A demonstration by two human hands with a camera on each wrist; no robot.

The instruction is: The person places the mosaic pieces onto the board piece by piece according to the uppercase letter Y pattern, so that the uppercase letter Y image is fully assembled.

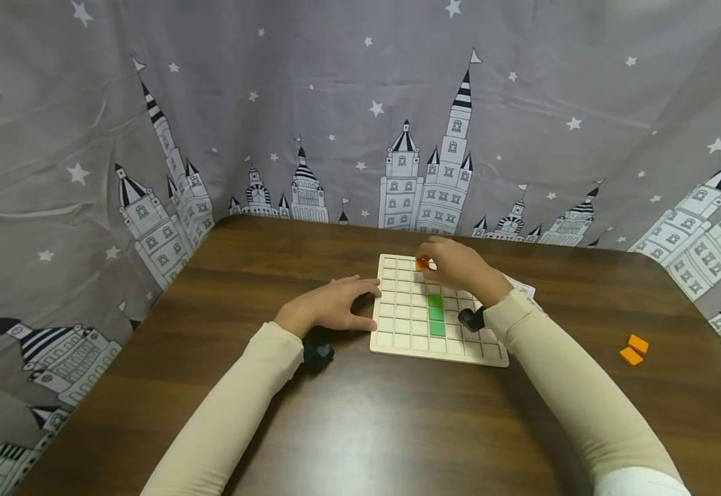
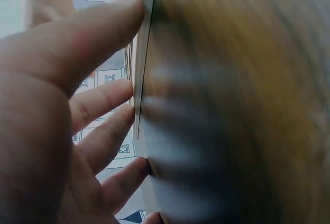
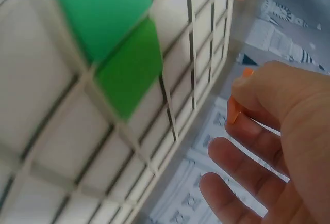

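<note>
A pale wooden grid board (image 1: 402, 324) lies on the table, with three green square tiles (image 1: 436, 314) lined up in one column. Over its far edge my right hand (image 1: 456, 265) pinches a small orange tile (image 3: 235, 109) between thumb and index finger, the other fingers loosely bent. Fingers spread, my left hand (image 1: 333, 304) rests at the board's left edge, its thumb and fingertips (image 2: 124, 87) right at the rim. The right hand and forearm hide part of the board's right side.
Two loose orange tiles (image 1: 632, 355) lie on the brown wooden table (image 1: 336, 427) at the right. A white printed sheet (image 1: 520, 285) shows partly behind the right forearm. A grey curtain (image 1: 311, 83) with castles and stars hangs along the table's far edge.
</note>
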